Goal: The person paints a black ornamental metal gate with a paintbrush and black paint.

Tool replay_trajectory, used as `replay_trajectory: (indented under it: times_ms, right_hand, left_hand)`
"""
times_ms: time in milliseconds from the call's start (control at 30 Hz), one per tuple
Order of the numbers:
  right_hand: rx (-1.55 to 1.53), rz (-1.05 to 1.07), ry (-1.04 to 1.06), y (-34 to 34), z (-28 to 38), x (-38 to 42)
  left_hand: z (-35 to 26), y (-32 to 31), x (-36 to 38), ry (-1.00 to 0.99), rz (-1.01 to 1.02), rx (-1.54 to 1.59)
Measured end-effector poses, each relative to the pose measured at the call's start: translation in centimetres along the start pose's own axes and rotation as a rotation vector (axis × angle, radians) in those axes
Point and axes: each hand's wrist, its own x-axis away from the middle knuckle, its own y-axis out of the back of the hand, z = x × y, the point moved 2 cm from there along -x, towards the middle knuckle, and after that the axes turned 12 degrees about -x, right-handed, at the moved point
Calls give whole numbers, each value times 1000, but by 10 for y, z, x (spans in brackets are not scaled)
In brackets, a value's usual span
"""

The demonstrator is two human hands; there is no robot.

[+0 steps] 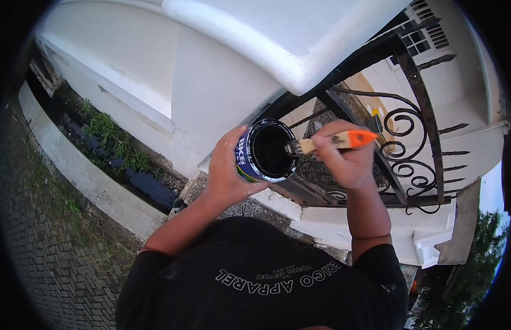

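My left hand is wrapped round the side of an open paint can with a blue label and a black, paint-smeared rim. Dark paint or shadow fills the inside of the can. Between the fingers of my right hand is a paintbrush with a wooden handle and an orange end. The brush's metal band lies at the can's right rim, and its bristles point into the opening. Behind my right hand stands a black wrought-iron gate with scrolls and spikes.
A white wall with a thick ledge rises in front. At the left a water channel with green plants runs beside a concrete kerb and brick paving. Trees stand at the lower right.
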Motion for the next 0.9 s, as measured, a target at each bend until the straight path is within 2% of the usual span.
replay_trajectory:
  times_ms: [67, 200, 267, 300, 367, 433, 500, 733, 800, 833, 900]
  right_hand:
    - [65, 95, -70, -10, -14, -1]
    - [227, 180, -53, -14, -23, 0]
    - [-33, -76, -100, 0, -17, 4]
    - [-33, -77, -99, 4, -16, 4]
    - [-225, -244, -86, 18, -18, 4]
    - [-285, -257, -93, 25, -32, 9]
    - [-277, -295, -147, 24, -38, 15]
    - [-346, -419, -138, 42, -45, 24]
    - [-594, -535, -175, 40, -49, 25]
    - [-592, -536, -167, 40, -54, 26]
    - [-983, -653, -276, 40, -76, 29]
  left_hand:
    - [-1, 0, 1, -15, -2, -18]
    - [0, 1, 2, -49, -25, -61]
    - [0, 4, 3, -54, -41, -68]
    - [0, 6, 2, -15, -16, -71]
    - [0, 6, 2, 21, 9, -70]
    - [1, 7, 3, 65, 7, 11]
    - [0, 9, 2, 63, 8, 0]
    - [5, 10, 2, 96, 8, 21]
    - [7, 7, 2, 124, 3, 74]
    - [9, 5, 1, 154, -4, 124]
    - [9, 3, -2, 160, -12, 168]
